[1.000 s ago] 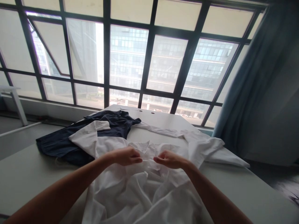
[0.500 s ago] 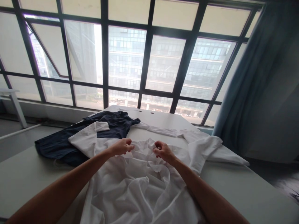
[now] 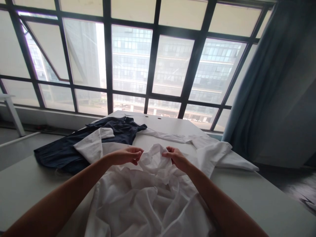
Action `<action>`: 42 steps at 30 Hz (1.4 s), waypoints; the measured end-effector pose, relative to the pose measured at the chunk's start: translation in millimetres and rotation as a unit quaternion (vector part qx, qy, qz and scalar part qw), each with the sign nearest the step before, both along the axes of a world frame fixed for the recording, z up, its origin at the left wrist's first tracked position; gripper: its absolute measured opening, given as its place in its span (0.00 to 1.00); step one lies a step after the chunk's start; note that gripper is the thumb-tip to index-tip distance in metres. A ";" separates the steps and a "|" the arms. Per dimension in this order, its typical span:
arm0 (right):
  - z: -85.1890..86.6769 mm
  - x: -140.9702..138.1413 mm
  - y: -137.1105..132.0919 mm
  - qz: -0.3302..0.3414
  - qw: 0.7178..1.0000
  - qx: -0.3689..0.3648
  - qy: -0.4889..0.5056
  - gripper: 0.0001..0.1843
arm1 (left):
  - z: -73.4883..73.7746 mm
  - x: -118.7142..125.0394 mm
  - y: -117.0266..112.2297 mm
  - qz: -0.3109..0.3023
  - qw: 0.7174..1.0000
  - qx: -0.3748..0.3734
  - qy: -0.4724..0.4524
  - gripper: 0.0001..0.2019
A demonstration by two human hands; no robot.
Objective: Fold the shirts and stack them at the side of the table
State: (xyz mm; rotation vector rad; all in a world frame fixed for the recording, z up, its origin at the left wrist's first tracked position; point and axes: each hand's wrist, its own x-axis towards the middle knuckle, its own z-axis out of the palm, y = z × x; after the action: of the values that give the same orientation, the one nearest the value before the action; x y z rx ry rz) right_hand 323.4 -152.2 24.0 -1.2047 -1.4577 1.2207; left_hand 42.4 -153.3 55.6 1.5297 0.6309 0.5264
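Note:
A white shirt [image 3: 148, 200] lies spread and rumpled before me, its collar [image 3: 154, 161] raised between my hands. My left hand [image 3: 128, 155] pinches the collar's left side, fingers closed. On the other side my right hand [image 3: 174, 157] grips the collar's right edge between thumb and fingers. One white sleeve [image 3: 95, 143] is folded over a dark navy shirt [image 3: 116, 126] on the left. More white cloth [image 3: 214, 153] stretches out on the right, partly folded.
Everything rests on a white table [image 3: 247, 187], with two dark holes near its far edge. Behind it stands a large window with dark frames [image 3: 150, 65]. A blue-grey curtain [image 3: 259, 92] hangs at right; a white table leg [image 3: 14, 115] shows at left.
Both hands still hold the collar, which is now lifted and turned so that it stands up in a rounded loop. The view has shifted slightly.

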 end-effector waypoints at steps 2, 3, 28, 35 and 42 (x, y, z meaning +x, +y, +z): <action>6.1 3.6 -2.5 0.011 1.000 -0.007 0.021 0.22 | 0.4 -1.0 0.2 0.002 1.000 -0.010 -0.002 0.27; 8.8 4.9 -3.9 0.018 0.999 -0.012 0.030 0.23 | 0.1 -0.5 -0.2 0.002 1.000 -0.014 -0.003 0.25; 17.9 15.9 -5.9 -0.164 0.916 0.148 -0.336 0.04 | -9.3 3.3 12.5 0.337 0.841 0.373 0.199 0.09; 18.7 14.9 -4.2 -0.027 0.971 0.200 -0.127 0.26 | -17.0 12.5 19.2 0.229 0.934 0.271 -0.053 0.24; -6.1 83.9 18.3 -0.105 0.854 0.170 -0.481 0.29 | -27.5 -29.2 36.4 0.278 0.812 0.395 0.327 0.26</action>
State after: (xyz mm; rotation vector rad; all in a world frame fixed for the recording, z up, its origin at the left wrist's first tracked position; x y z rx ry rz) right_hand 407.3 -133.9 17.8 -1.7578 -2.0423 0.1136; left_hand 13.2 -116.9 28.0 2.3597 1.5681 0.7583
